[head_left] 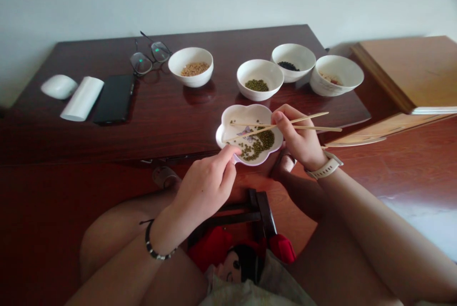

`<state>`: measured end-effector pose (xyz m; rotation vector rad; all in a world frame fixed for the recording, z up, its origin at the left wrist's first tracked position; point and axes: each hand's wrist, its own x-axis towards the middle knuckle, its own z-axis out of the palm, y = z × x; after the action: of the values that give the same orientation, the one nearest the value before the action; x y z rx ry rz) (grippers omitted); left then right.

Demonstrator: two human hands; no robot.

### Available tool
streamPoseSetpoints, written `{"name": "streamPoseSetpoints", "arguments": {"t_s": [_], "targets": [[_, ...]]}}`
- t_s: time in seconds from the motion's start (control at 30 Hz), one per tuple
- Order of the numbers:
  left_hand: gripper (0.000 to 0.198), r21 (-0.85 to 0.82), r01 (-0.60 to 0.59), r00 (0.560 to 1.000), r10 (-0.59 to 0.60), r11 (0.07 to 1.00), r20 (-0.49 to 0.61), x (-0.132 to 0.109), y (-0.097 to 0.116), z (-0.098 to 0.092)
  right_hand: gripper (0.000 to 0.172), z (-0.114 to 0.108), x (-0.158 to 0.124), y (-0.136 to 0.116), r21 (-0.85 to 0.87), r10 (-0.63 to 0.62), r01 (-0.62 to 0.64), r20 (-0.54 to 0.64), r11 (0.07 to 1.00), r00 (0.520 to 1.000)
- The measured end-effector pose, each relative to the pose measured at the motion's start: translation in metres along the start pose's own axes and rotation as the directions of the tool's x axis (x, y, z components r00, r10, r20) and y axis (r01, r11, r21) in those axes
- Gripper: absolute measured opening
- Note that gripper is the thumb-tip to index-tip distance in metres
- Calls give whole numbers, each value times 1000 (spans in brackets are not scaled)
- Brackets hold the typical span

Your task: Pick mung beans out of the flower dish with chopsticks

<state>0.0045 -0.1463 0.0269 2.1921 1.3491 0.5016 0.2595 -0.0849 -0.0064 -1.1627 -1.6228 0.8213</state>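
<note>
Held items: one pair of chopsticks (317, 128), pinched between thumb and fingers of the right hand (296, 137), tips reaching across a flower-shaped dish (246, 111). Green beans (257, 146) were heaped in the dish, which was positioned at the near edge of the counter (107, 149); whether it was resting there or lifted could not be told. The left hand (203, 192) was not spread: its fingertips (230, 153) were pressed to the dish's lower rim, though a firm grip could not be confirmed.

Risks judged: beans could be spilled if the dish were tipped by that pressure, or scattered if one slipped from the chopstick tips.

Count: two hands; two chopsticks; one dish; one bowl of yellow grains (191, 81); one bowl of green beans (259, 94); one bowl of black seeds (293, 75); one bowl of pale mixed food (332, 89); one pair of glasses (150, 56); one phone (114, 99); one white case (82, 99); one white mouse (59, 87); one watch (324, 165); one bracelet (153, 241).
</note>
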Motion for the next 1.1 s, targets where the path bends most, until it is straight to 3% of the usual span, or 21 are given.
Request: {"name": "streamPoseSetpoints", "arguments": {"t_s": [0.57,1.1], "targets": [[32,-46,0,1000,1,999,6,2,-3,3,43,2,2,7,27,-27,27,-5,999,1000],[31,-21,-5,999,4,1000,-46,5,-9,10,46,6,3,11,82,22,-20,-20,996,1000]]}}
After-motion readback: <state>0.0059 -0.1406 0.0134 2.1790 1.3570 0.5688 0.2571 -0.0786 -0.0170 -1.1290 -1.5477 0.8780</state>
